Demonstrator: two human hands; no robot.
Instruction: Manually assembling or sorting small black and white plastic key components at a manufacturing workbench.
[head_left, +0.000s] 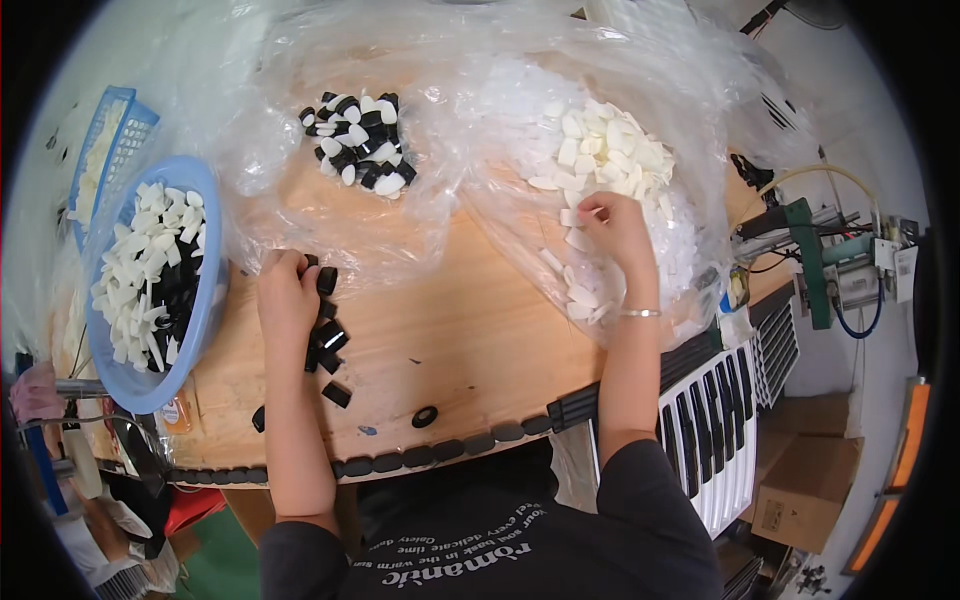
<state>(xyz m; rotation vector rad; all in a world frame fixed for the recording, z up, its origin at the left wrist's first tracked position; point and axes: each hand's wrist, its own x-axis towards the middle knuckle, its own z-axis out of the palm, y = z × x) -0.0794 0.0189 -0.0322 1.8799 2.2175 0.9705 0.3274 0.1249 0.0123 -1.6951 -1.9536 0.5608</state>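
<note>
The right hand's thumb and fingertips are drawn narrow at a flat white piece beside the ivory-white pile; the left hand curls at a row of black caps. Whether either grips a piece, I cannot tell. The step looks like picking up single pieces, which seems to call for a light edge pinch. Beyond lie a black-and-white heap and, leftward, a blue basin.

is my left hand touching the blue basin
Apart: the head view shows a strip of wooden table between your left hand and the blue basin.
</note>
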